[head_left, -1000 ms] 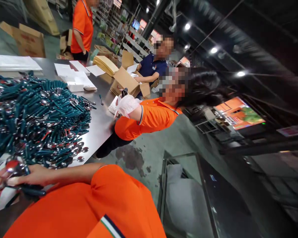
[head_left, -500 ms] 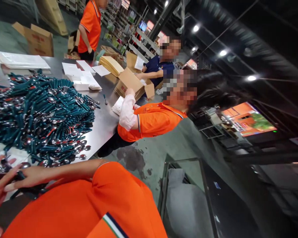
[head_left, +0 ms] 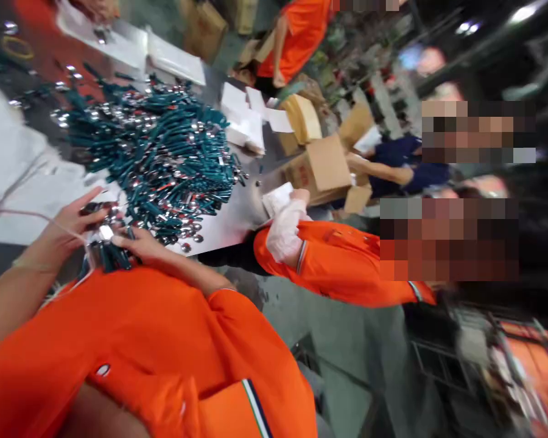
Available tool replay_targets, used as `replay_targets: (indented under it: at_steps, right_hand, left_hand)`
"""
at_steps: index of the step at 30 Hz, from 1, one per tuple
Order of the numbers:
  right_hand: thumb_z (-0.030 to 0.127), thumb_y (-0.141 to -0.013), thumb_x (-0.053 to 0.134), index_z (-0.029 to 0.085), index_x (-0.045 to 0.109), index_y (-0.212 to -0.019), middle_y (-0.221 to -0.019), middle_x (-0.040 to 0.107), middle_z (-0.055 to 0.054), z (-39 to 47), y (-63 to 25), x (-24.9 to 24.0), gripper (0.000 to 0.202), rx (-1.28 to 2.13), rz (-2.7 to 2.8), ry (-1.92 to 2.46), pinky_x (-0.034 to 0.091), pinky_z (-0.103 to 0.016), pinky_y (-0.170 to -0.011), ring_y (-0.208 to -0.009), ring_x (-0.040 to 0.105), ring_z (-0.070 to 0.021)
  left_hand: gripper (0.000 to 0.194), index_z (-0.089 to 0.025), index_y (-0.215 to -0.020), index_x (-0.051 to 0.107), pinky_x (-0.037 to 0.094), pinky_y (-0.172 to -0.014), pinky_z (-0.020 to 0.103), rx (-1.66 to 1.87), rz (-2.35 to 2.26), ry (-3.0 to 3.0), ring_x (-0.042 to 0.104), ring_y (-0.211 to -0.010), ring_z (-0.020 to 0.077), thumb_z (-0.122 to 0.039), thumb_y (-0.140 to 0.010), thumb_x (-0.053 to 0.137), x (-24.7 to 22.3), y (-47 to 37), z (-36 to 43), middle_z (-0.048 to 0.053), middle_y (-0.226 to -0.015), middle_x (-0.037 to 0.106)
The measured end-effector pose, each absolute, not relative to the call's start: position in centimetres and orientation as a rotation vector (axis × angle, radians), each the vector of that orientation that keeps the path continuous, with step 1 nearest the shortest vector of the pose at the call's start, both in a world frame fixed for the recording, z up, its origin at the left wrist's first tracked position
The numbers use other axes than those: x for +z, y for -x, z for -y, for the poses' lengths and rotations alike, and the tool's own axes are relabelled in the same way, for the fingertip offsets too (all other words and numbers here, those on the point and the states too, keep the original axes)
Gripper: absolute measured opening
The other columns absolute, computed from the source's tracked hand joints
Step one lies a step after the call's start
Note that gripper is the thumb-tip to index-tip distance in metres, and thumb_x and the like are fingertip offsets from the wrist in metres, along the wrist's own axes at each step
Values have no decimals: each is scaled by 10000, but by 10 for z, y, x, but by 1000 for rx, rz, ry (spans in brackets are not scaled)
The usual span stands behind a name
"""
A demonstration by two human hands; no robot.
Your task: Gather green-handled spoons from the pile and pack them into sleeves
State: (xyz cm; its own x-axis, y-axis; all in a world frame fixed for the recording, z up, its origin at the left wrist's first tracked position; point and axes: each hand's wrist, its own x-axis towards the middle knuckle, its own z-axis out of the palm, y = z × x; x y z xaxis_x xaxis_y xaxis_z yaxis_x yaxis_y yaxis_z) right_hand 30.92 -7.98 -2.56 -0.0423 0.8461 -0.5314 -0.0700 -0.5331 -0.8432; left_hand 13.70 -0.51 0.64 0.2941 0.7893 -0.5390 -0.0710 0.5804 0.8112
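**Both hands gather a bundle of teal-handled spoons at the worktop's edge**

Our left hand (head_left: 66,228) and right hand (head_left: 141,246) close on a small bundle of teal-handled metal spoons (head_left: 105,249), handles pointing down toward our orange shirt, bowls up. The left grip wraps the bundle from 9 o'clock, fingers curled about it; the right grip pinches it from 3 o'clock, seemingly to keep the handles squared together. The bundle sits at the near edge of the shiny steel worktop (head_left: 228,222), just beside the big heap of teal-handled spoons (head_left: 155,146), which lies at 12 o'clock within easy reach. At 3 o'clock a co-worker's white-sleeved arm (head_left: 285,228) rests at the worktop beside an open brown cardboard box (head_left: 322,167). The view is motion-blurred, so finer finger detail escapes us.
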Motion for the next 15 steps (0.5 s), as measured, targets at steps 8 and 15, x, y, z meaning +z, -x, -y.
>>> replay_targets:
  at_steps: [8, 15]
  right_hand:
    - [533, -903, 871, 219, 784, -1151, -961, 766, -6, 90, -312, -20, 409, 1685, 879, 1485, 661, -319, -887, -884, 719, -193]
    - [471, -932, 786, 196, 781, -1151, -883, 746, 4, 92, -314, -25, 352, 1420, 1124, 1598, 618, -271, -814, -839, 666, -186]
  left_hand:
    - [447, -98, -1328, 799, 678, -955, 478, 829, -936, -434, 775, -967, 290, -148, -894, 896, -9, -141, -1, 140, -1127, 834]
    - [402, -143, -1235, 778, 635, -905, 413, 920, -921, -466, 728, -944, 250, -126, -851, 892, -16, -140, 2, 81, -1014, 791]
